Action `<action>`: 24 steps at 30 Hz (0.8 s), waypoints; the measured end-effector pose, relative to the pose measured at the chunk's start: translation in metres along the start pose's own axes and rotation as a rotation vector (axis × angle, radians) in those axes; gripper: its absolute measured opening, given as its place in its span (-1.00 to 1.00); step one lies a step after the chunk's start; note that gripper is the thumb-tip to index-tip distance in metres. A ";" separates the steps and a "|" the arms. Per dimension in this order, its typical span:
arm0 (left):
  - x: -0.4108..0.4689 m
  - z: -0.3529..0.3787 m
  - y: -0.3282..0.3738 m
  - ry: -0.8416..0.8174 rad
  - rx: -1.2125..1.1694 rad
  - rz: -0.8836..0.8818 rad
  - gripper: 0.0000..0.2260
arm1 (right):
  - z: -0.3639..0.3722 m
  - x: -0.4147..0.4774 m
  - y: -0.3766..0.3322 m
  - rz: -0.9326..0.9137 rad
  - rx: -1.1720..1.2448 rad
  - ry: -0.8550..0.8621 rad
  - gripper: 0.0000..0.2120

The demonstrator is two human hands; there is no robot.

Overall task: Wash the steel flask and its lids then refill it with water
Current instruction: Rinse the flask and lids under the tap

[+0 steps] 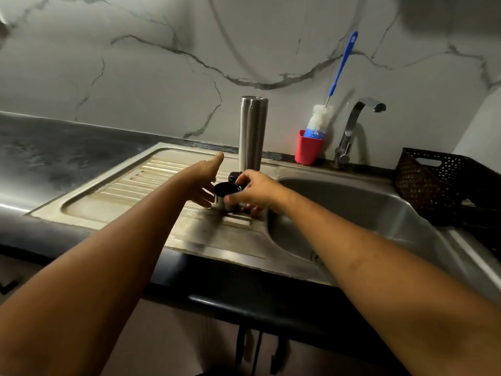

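The tall steel flask (251, 132) stands upside down on the drainboard (130, 194), near the wall. In front of it, my right hand (253, 191) grips the steel cup lid (226, 195), which rests mouth up on the drainboard with its black inside showing. A small black inner lid (235, 176) sits just behind the cup lid, partly hidden by my fingers. My left hand (207, 183) hovers beside the cup lid on its left, fingers spread and holding nothing.
The sink basin (352, 210) lies to the right, with a steel tap (352, 131) behind it. A red cup (307, 150) holding a blue-handled bottle brush (336, 77) stands by the wall. A dark woven basket (444, 185) sits at far right.
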State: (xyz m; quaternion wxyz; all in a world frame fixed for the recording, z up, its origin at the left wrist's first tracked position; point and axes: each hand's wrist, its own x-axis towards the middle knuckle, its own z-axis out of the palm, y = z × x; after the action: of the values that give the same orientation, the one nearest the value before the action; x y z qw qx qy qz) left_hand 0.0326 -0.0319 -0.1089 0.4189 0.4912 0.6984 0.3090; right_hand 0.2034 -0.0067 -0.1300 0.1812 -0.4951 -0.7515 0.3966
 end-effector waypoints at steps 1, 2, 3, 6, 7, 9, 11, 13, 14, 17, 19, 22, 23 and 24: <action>-0.006 0.002 0.001 -0.002 -0.014 0.002 -0.18 | 0.003 -0.003 0.000 -0.008 -0.027 0.007 -0.48; -0.010 0.004 0.003 -0.003 -0.026 0.012 -0.19 | 0.005 -0.005 0.000 -0.018 -0.042 0.020 -0.45; -0.015 0.006 0.007 -0.001 -0.030 0.029 -0.20 | 0.002 -0.009 -0.001 -0.031 -0.032 0.029 -0.45; -0.022 0.015 0.026 -0.003 -0.074 0.084 -0.21 | -0.023 -0.026 -0.001 -0.063 0.048 0.065 -0.54; -0.022 0.019 0.034 -0.015 -0.107 0.099 -0.21 | -0.035 -0.031 0.000 -0.070 0.077 0.097 -0.58; -0.018 0.038 0.056 -0.050 -0.159 0.132 -0.22 | -0.063 -0.043 0.009 -0.068 0.135 0.164 -0.66; -0.010 0.067 0.079 -0.081 -0.180 0.162 -0.26 | -0.091 -0.052 0.028 -0.042 0.156 0.229 -0.67; 0.004 0.101 0.097 -0.114 -0.195 0.189 -0.33 | -0.116 -0.055 0.054 -0.002 0.155 0.296 -0.66; 0.012 0.118 0.104 -0.128 -0.206 0.204 -0.37 | -0.128 -0.056 0.067 0.019 0.169 0.328 -0.65; 0.041 0.168 0.121 -0.133 -0.248 0.212 -0.51 | -0.157 -0.052 0.109 0.093 0.240 0.416 -0.61; 0.059 0.199 0.128 -0.149 -0.280 0.208 -0.62 | -0.169 -0.046 0.135 0.134 0.282 0.464 -0.61; 0.083 0.234 0.135 -0.179 -0.247 0.189 -0.73 | -0.173 -0.036 0.174 0.170 0.368 0.542 -0.59; 0.092 0.244 0.136 -0.182 -0.231 0.192 -0.75 | -0.172 -0.033 0.186 0.174 0.405 0.568 -0.59; 0.100 0.253 0.137 -0.177 -0.217 0.207 -0.77 | -0.170 -0.031 0.195 0.178 0.442 0.582 -0.59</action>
State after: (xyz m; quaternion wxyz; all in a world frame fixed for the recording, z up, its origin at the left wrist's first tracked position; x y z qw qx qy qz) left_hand 0.2988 0.1124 -0.1374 0.4952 0.5375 0.5671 0.3798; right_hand 0.4479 0.0748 -0.1723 0.4547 -0.5994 -0.5188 0.4060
